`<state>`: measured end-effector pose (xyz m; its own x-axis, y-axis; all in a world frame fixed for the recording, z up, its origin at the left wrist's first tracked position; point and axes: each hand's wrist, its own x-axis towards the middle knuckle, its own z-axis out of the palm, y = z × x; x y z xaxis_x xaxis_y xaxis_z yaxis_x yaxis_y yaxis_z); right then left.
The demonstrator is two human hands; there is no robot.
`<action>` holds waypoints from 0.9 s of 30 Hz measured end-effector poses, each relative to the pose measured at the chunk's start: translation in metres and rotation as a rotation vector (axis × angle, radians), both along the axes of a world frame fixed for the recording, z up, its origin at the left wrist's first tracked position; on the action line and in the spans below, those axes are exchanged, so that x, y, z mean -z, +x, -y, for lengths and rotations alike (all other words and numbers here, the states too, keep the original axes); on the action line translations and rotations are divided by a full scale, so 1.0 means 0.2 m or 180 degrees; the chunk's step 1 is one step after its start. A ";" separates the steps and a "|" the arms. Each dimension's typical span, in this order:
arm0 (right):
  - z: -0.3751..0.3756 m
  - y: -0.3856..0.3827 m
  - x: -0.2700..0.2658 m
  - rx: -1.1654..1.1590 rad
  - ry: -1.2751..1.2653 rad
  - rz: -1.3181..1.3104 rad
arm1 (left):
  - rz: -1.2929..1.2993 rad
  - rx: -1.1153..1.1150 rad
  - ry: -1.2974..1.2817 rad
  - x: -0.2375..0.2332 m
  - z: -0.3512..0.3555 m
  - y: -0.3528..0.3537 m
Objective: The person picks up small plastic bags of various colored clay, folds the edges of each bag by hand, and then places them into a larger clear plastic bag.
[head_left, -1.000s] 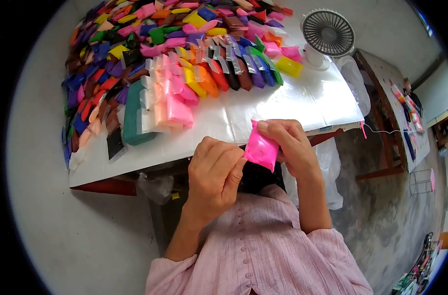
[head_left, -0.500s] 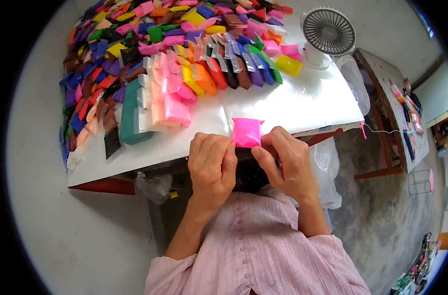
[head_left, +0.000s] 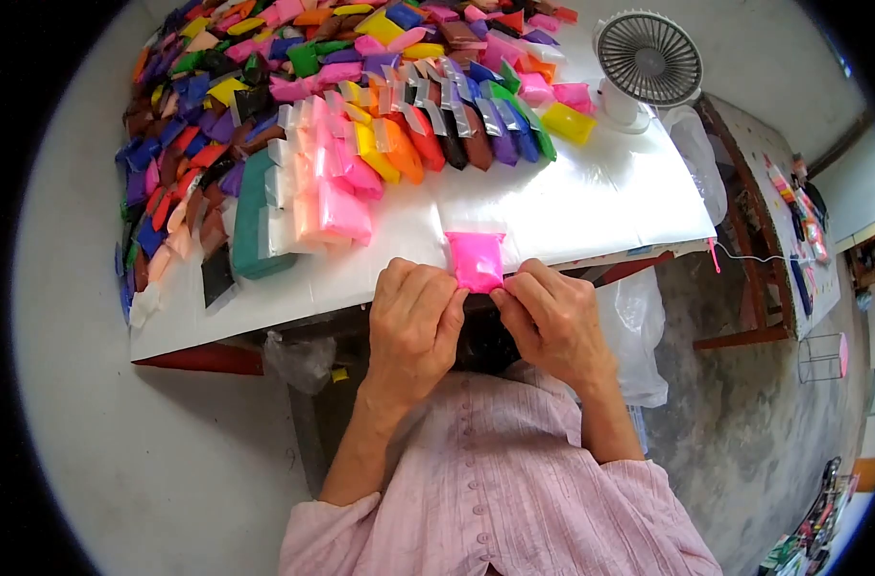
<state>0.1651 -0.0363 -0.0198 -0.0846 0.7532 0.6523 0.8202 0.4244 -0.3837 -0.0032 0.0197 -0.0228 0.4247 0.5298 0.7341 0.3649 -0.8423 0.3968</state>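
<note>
A small clear packet filled with bright pink material is held at the table's front edge. My left hand pinches its lower left corner between thumb and bent fingers. The lower right corner is gripped the same way by my right hand. The packet's clear upper strip points away from me, over the white tabletop. Beyond my left hand lie overlapping rows of filled packets, among them pale pink packets, an orange packet and a green packet.
A large heap of many-coloured packets covers the back left of the table. A dark green box lies beside the pink rows. At the back right stands a small white fan. Clear plastic bags hang below the table edge.
The right fingers have shifted down to the packet's lower corner. The packet has turned slightly, and its clear strip now shows spread out at the top. The view has shifted a little.
</note>
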 end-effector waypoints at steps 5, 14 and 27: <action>-0.02 -0.03 0.03 0.0184 0.0759 0.0122 | -0.0112 -0.0115 0.0532 0.00 0.01 -0.02; 0.00 -0.06 0.03 -0.0377 -0.0081 -0.1547 | 0.0107 -0.0170 0.1119 0.01 0.00 -0.02; -0.14 -0.13 -0.13 -0.1512 -0.2044 -0.3907 | 0.0332 -0.0635 0.1247 0.03 -0.06 -0.13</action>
<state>0.1388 -0.0090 0.0052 -0.0534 0.9964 0.0665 -0.3192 0.0460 -0.9466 -0.0300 0.0322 -0.0283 0.2556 0.2674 0.9291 0.5102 -0.8536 0.1053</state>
